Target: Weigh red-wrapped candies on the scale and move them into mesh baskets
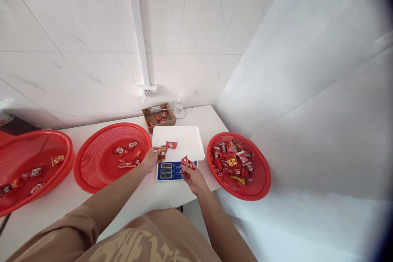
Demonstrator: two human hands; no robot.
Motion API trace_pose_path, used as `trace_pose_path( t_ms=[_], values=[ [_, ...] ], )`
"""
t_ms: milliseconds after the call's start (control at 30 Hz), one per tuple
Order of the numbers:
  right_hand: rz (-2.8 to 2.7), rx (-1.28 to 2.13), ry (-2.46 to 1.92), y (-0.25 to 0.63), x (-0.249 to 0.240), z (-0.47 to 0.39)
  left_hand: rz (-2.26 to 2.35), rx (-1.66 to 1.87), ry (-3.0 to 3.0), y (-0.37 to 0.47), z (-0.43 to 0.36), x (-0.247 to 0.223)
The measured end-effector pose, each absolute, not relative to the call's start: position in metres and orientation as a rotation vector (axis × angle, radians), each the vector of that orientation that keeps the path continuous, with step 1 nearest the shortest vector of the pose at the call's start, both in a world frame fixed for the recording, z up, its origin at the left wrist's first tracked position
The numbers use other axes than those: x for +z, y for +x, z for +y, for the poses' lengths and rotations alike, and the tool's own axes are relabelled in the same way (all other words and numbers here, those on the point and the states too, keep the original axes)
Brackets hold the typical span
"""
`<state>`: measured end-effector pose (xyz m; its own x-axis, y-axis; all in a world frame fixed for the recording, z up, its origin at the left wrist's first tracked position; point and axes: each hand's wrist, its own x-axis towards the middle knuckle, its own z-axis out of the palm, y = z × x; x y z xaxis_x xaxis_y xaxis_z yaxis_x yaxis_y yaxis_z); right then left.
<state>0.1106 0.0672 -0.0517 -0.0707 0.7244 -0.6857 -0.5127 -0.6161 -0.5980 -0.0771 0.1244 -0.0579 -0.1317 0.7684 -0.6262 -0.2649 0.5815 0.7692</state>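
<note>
My left hand point(150, 159) pinches a dark brown-red candy packet point(162, 152) at the left edge of the scale's white tray point(184, 134). A small red packet point(172, 145) lies on the tray just beyond it. In my right hand point(193, 178), red candy packets point(186, 162) with white spots are gripped over the tray's near edge; how many is unclear. Below the tray shows the blue scale panel point(177, 176) with its dark displays. To the right a round red basket point(264, 168) holds a heap of mixed wrapped candies point(231, 161).
Left of the scale stands a red basket point(92, 131) with several candies; another red basket point(63, 139) stands farther left. Behind the tray are a small cardboard box point(167, 123) with packets and a clear glass-like object point(179, 106). A tiled wall point(162, 16) with a socket point(150, 90) backs the table.
</note>
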Motion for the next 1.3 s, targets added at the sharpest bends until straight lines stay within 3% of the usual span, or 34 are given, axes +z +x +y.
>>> trace_pose_path(
  t_ms=[367, 600, 1033, 1300],
  values=[
    [-0.293, 1.808, -1.341, 0.111, -0.054, 0.067, 1.593, 0.723, 0.881, -0.080, 0.107, -0.056],
    [-0.455, 1.835, -1.317, 0.099, -0.053, 0.065, 1.326, 0.618, 1.044, -0.046, 0.082, -0.035],
    [-0.346, 1.762, -1.416, 0.111, -0.054, 0.065, 1.441, 0.726, 0.957, -0.050, 0.106, -0.036],
    [-0.868, 2.052, -1.391, 0.101, -0.050, 0.057, 1.264, 0.600, 1.118, -0.044, 0.072, -0.031]
  ],
)
